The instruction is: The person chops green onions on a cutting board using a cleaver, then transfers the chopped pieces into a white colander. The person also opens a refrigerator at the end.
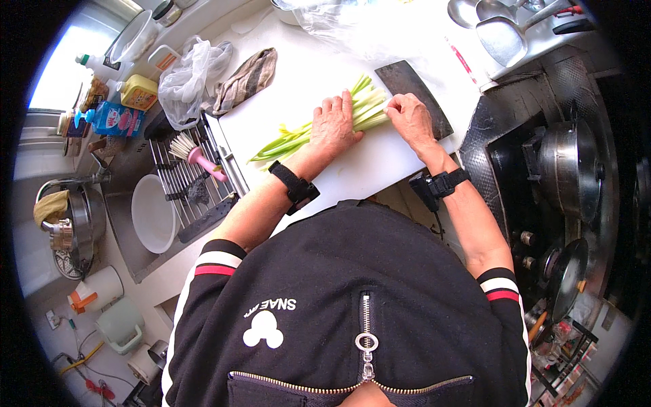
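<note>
A bunch of green celery stalks lies across a white cutting board, its pale ends to the right and its thin ends to the left. My left hand lies over the middle of the bunch, fingers pointing away from me and thumb on the near side. With thumb and fingertips together, my right hand pinches the pale end of a stalk. Just beyond that hand is the dark, wide blade of a cleaver, lying flat at the board's right; its handle cannot be made out.
On the left, a sink holds a white bowl and a rack with a pink-handled brush. A striped cloth and plastic bag lie behind the board. To the right, a pot stands on the stove; metal ladles lie beyond.
</note>
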The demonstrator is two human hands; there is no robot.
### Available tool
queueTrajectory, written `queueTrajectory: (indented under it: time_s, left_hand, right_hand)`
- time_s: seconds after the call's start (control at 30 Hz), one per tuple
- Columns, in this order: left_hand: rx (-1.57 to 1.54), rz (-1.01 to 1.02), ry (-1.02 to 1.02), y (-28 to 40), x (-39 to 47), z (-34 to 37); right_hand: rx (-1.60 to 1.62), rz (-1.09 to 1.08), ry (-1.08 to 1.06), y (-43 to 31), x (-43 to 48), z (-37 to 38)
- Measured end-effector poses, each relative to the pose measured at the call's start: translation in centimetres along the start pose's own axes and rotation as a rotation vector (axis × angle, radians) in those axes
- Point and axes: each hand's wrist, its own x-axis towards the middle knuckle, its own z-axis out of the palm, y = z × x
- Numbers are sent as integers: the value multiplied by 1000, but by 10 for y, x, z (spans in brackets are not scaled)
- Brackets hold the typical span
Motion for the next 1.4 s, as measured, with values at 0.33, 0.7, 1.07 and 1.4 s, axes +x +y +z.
queueTrajectory:
  time_s: [0.33,0.7,1.07,1.4]
  left_hand:
    - [17,-4,-39,1,2,1]
    - [9,12,-34,1,1,1]
    - [-2,-18,-103,5,1,-9]
    - [-27,-10,-59,-2,-5,-17]
  right_hand:
    - [370,361,80,23,2,2]
    - [1026,453,296,71,4,-55]
    - [-561,115,229,97,-56,-90]
    - [-282,151,-225,58,-96,-59]
